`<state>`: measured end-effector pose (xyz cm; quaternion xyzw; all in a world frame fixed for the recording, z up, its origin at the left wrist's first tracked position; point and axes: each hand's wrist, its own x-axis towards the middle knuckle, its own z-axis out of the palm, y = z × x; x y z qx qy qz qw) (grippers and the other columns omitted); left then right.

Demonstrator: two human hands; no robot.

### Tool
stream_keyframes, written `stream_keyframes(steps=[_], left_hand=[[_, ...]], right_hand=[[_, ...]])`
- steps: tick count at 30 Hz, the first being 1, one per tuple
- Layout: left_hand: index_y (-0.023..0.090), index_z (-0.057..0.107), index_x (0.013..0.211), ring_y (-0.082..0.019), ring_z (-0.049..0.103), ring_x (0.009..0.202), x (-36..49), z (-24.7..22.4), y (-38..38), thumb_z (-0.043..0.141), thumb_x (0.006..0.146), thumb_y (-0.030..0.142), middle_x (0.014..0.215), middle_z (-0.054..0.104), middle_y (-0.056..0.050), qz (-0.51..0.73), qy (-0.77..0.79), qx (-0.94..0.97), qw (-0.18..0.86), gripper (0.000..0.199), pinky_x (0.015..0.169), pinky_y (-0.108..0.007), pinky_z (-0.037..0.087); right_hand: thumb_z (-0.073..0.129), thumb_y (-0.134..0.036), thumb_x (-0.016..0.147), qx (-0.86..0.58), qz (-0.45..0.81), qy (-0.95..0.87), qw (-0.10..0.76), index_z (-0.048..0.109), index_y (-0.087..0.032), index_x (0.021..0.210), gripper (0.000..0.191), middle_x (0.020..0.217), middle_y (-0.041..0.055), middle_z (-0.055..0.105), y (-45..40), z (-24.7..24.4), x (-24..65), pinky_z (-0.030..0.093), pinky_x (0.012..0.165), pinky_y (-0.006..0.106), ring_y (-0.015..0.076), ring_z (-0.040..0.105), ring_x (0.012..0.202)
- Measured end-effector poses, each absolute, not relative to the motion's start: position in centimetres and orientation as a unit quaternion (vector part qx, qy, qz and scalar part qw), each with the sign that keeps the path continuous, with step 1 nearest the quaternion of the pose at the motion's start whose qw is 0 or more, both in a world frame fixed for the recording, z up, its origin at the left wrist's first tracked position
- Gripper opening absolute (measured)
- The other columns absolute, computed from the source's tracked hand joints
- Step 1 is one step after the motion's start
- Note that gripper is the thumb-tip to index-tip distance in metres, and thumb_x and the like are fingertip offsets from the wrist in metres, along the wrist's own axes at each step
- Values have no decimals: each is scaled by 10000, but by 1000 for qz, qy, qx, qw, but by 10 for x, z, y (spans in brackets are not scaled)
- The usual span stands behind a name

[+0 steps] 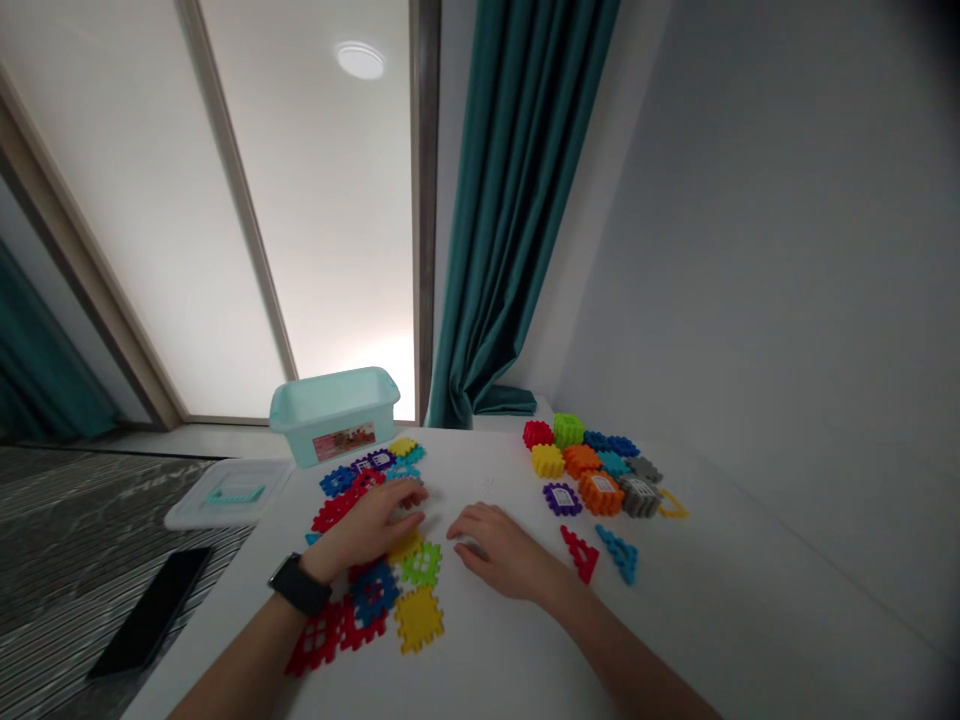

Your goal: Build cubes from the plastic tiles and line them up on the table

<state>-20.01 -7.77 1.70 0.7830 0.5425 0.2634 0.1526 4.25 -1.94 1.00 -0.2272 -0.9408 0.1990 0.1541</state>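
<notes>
Head view, looking forward and down across a white table [720,620]. A teal curtain [517,200] is hanging beside a frosted glass panel [300,200], and a striped floor [82,530] is showing past the table's left edge. A pale green plastic bin [334,410] is standing at the far edge of the table, with a clear lid [229,492] lying to its left and a black phone [150,610] lying just beside the table's left edge.

Two groups of toy pieces are lying on the table. Chunky blocks [592,465] in mixed colours are sitting together on the right, well apart from the flat grid pieces [360,560] scattered on the left. The left hand [367,525], wearing a black watch [298,584], is resting palm down over the flat grid pieces. Its fingers are curled, with their tips touching the pieces, but whether they are gripping one cannot be told. A yellow grid piece [405,545] is lying just below those fingers. The right hand [502,550] is resting palm down between the two groups, with its fingers loosely spread and no piece visible in them. A red triangle piece [580,553] and a teal triangle piece [619,553] are lying near its fingers' right side.
</notes>
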Motion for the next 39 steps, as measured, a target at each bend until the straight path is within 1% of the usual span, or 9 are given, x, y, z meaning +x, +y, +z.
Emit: stream_keyframes(steps=[9,14,16,18,21,24,27,30,39], left_hand=[[221,669,1096,-255,594,1156,-206,13,-85,577,917,244,1219,659,-78,225,564,787,110,203,1039,-411,458],[231,649,1167,-260,568,1212,-212,23,-99,611,917,300,1282,619,-85,219,580,780,87,262,1087,-430,439],[238,611,1256,-269,536,1264,-218,27,-110,645,905,351,1357,574,-93,213,578,783,83,370,1112,-437,419],[261,548,1363,-311,452,1356,-227,28,-125,703,865,425,1467,490,-104,194,578,789,75,546,1135,-473,390],[291,478,1448,-377,388,1405,-242,24,-150,788,761,536,1526,431,-121,154,573,801,81,793,1153,-546,343],[308,407,1504,-393,339,1438,-251,16,-169,807,713,596,1567,379,-125,126,565,811,84,932,1179,-577,286],[298,388,1516,-390,315,1455,-251,6,-177,809,722,570,1590,348,-133,123,571,809,72,939,1190,-580,265],[276,395,1512,-376,334,1448,-241,1,-172,778,748,586,1570,383,-140,124,570,809,72,910,1199,-571,255],[252,496,1422,-380,449,1342,-187,-9,-129,646,851,607,1454,508,-141,145,583,799,44,689,1157,-610,280]], right_hand=[[566,-165,926,-255,193,-930,179,648,-220,1126,223,1133,74,681,-29,-7,31,439,1006,418,243,606,1089],[579,-180,909,-244,197,-931,185,580,-233,1261,356,1222,97,639,-36,-10,30,440,1028,460,270,568,1156],[618,-205,886,-229,203,-933,187,538,-232,1329,451,1322,112,586,-41,-9,27,417,1075,470,280,516,1241],[664,-256,863,-207,207,-939,182,506,-233,1378,539,1421,120,515,-47,-7,22,382,1123,473,288,447,1326],[728,-368,824,-171,205,-950,160,476,-246,1426,664,1516,124,420,-55,-4,12,325,1171,489,307,356,1407],[742,-461,811,-143,196,-961,135,444,-284,1467,742,1567,125,360,-60,-4,4,276,1188,527,327,299,1450],[693,-480,860,-133,185,-967,115,443,-345,1470,673,1597,109,335,-61,-6,2,226,1192,580,333,295,1464],[668,-449,889,-145,176,-967,112,455,-361,1466,622,1591,105,366,-57,-9,8,208,1194,596,325,326,1459],[646,-339,905,-212,145,-956,143,532,-312,1423,531,1522,100,478,-25,-11,56,342,1170,514,303,398,1426]])
